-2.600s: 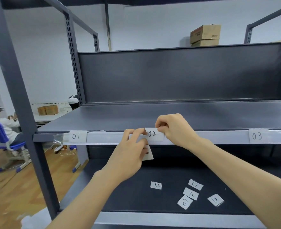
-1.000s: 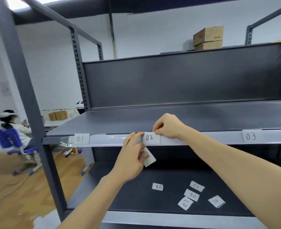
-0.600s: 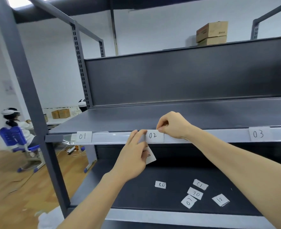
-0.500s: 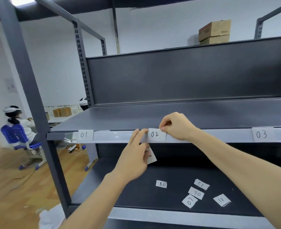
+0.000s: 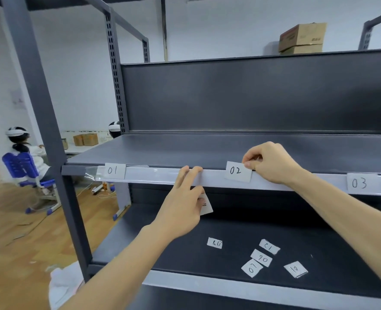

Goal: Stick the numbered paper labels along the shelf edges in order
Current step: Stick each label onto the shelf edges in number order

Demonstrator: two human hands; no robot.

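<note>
Paper label 01 (image 5: 114,171) and label 03 (image 5: 359,183) sit on the pale front edge (image 5: 158,176) of the grey middle shelf. Label 02 (image 5: 237,172) lies between them, slightly tilted, and my right hand (image 5: 271,163) pinches its top right corner. My left hand (image 5: 182,204) rests two straight fingers on the edge, a little left of label 02 and not touching it. Its lower fingers hold a spare label (image 5: 206,204) under the palm. Several loose labels (image 5: 261,258) lie on the lower shelf.
A grey upright post (image 5: 41,108) stands at the left of the rack. Cardboard boxes (image 5: 301,38) sit above the back panel. A person sits on a blue chair (image 5: 21,166) at far left on the wooden floor. Something white (image 5: 64,285) lies by the post's foot.
Label 02 and my right hand have slid right along the edge, away from my left fingers, which touched the label's left side before. The left hand still holds the spare label.
</note>
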